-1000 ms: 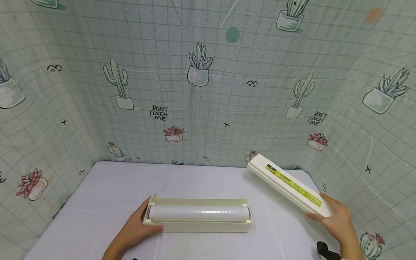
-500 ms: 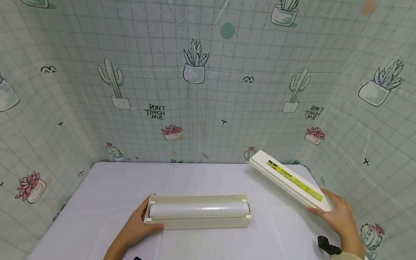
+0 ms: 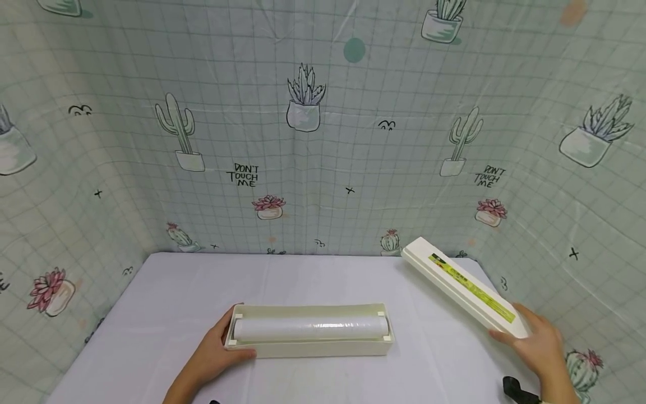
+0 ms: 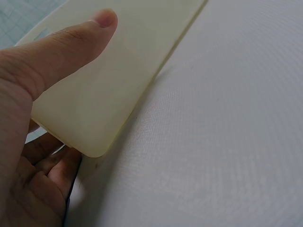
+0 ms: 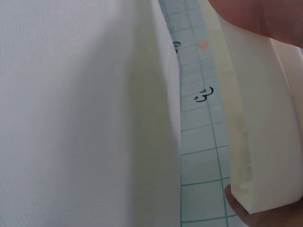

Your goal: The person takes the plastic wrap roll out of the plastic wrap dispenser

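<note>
An open cream cling film box lies lengthwise on the table, with a roll of clear-white film inside it. My left hand grips its left end. In the left wrist view the thumb lies against the box's front wall, and the other fingers are around the end. Off to the right, my right hand holds the box's white lid by its near end. This lid slants up and left, its yellow-green label facing up. In the right wrist view the lid's hollow underside shows partly, above the table.
A white cloth covers the table. Grid-patterned curtains with cactus prints hang behind and at both sides. A black strap-like piece sits at my right wrist.
My right hand has carried the lid a little to the right, farther from the box. The box, the roll and my left hand stay in place; the head view shifts slightly.
</note>
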`<act>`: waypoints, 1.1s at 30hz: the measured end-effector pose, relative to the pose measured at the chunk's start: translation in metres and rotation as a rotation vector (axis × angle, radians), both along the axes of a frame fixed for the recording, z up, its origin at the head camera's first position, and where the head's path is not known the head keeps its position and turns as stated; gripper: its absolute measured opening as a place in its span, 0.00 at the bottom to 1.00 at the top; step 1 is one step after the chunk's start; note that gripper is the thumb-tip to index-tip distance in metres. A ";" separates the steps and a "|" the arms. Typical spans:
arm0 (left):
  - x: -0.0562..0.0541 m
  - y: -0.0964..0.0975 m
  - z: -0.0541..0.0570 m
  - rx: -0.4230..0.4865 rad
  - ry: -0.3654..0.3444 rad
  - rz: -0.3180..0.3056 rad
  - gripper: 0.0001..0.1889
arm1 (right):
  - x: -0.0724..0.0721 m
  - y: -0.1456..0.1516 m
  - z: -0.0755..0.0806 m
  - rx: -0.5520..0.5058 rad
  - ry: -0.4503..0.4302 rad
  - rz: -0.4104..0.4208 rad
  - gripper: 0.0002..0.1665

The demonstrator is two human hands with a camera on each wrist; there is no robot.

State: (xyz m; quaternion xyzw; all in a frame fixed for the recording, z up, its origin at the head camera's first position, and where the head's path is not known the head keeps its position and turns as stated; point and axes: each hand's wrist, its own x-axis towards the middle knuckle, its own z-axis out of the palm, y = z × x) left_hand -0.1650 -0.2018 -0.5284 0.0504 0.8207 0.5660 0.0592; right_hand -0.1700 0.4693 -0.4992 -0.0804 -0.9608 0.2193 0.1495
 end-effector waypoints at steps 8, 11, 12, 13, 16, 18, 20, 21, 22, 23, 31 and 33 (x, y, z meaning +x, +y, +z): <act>0.000 0.002 0.000 -0.032 -0.005 0.018 0.60 | 0.001 0.000 -0.002 -0.018 -0.044 -0.061 0.56; 0.000 0.002 0.000 -0.035 -0.002 0.023 0.60 | 0.003 0.000 -0.004 -0.015 -0.054 -0.078 0.57; 0.000 0.002 0.001 -0.030 -0.001 0.021 0.60 | 0.003 0.001 -0.005 -0.012 -0.055 -0.084 0.57; 0.000 0.002 0.001 -0.028 -0.001 0.021 0.60 | 0.002 0.001 -0.005 -0.012 -0.060 -0.092 0.58; 0.000 0.001 0.001 -0.019 -0.004 0.022 0.60 | 0.001 0.001 -0.007 -0.010 -0.074 -0.106 0.58; 0.000 0.000 0.002 -0.014 -0.009 0.022 0.60 | -0.001 0.003 -0.009 -0.006 -0.084 -0.113 0.59; -0.001 0.002 0.002 -0.016 -0.005 0.015 0.60 | -0.001 0.005 -0.010 0.002 -0.089 -0.123 0.59; -0.002 0.002 0.002 -0.016 -0.003 0.013 0.60 | -0.002 0.007 -0.010 0.004 -0.090 -0.126 0.59; -0.002 0.003 0.002 -0.016 0.000 0.010 0.60 | -0.002 0.008 -0.010 0.008 -0.094 -0.129 0.59; -0.003 0.004 0.003 -0.020 0.002 0.010 0.60 | -0.001 0.010 -0.011 0.014 -0.093 -0.131 0.59; -0.002 0.003 0.002 -0.032 -0.011 0.019 0.60 | 0.002 0.009 -0.009 0.003 -0.114 -0.159 0.58; -0.001 0.003 0.001 -0.022 -0.017 0.022 0.60 | 0.002 0.008 -0.007 -0.023 -0.158 -0.174 0.60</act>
